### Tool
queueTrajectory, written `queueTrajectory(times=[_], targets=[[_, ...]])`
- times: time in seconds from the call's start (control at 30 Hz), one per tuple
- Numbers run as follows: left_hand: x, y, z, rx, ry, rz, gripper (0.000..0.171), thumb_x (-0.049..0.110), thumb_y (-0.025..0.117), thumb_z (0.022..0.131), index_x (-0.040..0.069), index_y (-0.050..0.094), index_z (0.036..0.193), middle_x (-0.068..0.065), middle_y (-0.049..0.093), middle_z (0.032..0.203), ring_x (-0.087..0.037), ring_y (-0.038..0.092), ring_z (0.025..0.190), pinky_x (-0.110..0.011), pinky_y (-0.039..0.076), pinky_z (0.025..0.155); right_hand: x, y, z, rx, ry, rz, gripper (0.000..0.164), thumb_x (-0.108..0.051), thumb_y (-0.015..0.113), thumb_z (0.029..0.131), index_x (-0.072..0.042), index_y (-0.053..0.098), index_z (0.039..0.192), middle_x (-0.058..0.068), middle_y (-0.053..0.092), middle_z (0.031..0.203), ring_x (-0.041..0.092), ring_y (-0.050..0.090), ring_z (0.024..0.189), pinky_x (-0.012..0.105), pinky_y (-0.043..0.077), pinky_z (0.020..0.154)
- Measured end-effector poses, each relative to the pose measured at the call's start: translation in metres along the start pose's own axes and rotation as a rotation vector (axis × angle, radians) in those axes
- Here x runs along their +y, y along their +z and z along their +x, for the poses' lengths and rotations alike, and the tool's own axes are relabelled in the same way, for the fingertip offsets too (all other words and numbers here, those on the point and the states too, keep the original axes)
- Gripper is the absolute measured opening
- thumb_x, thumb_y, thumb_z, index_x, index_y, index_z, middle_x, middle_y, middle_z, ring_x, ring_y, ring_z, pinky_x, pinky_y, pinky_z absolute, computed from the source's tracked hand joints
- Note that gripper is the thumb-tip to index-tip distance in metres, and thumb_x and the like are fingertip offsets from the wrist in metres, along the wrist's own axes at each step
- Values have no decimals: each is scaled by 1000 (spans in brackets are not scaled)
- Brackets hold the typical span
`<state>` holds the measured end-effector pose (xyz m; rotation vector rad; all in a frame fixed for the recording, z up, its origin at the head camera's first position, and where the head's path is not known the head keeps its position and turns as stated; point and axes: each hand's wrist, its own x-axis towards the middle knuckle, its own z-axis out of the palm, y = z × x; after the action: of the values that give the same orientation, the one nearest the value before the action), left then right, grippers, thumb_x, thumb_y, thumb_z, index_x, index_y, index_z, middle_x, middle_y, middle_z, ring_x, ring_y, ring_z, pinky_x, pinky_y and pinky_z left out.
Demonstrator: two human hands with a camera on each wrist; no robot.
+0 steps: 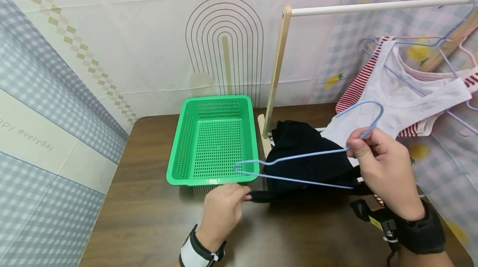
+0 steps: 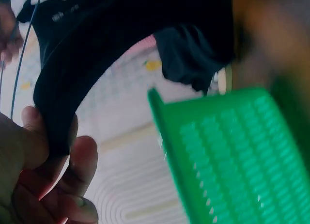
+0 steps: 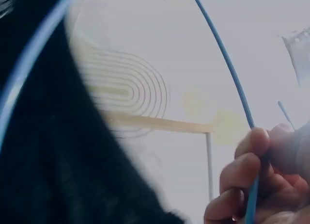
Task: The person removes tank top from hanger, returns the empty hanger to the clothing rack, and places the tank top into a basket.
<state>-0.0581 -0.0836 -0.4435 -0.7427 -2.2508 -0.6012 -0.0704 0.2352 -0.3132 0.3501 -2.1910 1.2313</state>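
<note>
My left hand (image 1: 223, 209) pinches the strap end of a black tank top (image 1: 300, 138) between thumb and fingers, just in front of the green basket. In the left wrist view the strap (image 2: 60, 107) runs up from the fingertips, and a small printed mark shows near the neckline. With its hook pointing up, a light blue clothes hanger (image 1: 310, 156) is gripped near the hook's base by my right hand (image 1: 388, 171). The hanger's free end overlaps the basket's right rim, and its arms cross in front of the black cloth. Part of the top is hidden behind the right hand.
The green perforated basket (image 1: 213, 181) stands on the brown table (image 1: 149, 217). At right is a wooden rack with a white rail (image 1: 358, 8). A white sleeveless top (image 1: 388, 88) and a red-striped garment (image 1: 358, 78) hang there. A patterned cloth (image 1: 149, 42) covers the wall.
</note>
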Motion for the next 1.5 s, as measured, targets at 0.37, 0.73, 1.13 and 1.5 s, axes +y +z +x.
queueTrajectory(times=[0.37, 0.73, 1.13, 1.5], targets=[[29, 30, -46, -296, 151, 75, 29, -1, 75, 68, 27, 74, 73, 15, 62, 67, -3, 59, 62, -20, 40, 52, 15, 4, 18, 304, 53, 854, 4, 15, 57, 95, 18, 59, 96, 17, 72, 79, 19, 69, 69, 23, 59, 73], [30, 31, -61, -500, 116, 143, 23, 8, 83, 73, 30, 75, 71, 14, 59, 61, -3, 54, 56, -19, 27, 49, 16, -3, 31, 476, 63, 1119, 9, 13, 55, 94, 20, 50, 98, 26, 60, 76, 30, 58, 65, 33, 56, 65], [30, 33, -57, -623, 44, 212, 23, 13, 85, 72, 29, 72, 62, 11, 58, 55, -4, 46, 49, -23, 21, 46, 16, -18, 48, 628, 142, 1214, 19, -4, 50, 102, 14, 48, 96, 22, 48, 74, 27, 43, 62, 32, 38, 58], [28, 33, -58, -651, 71, 236, 29, 11, 81, 74, 29, 66, 57, 11, 58, 54, -3, 38, 47, -23, 19, 45, 21, -21, 57, 707, 154, 1179, 18, -1, 54, 99, 12, 48, 90, 21, 47, 74, 27, 45, 60, 31, 38, 54]])
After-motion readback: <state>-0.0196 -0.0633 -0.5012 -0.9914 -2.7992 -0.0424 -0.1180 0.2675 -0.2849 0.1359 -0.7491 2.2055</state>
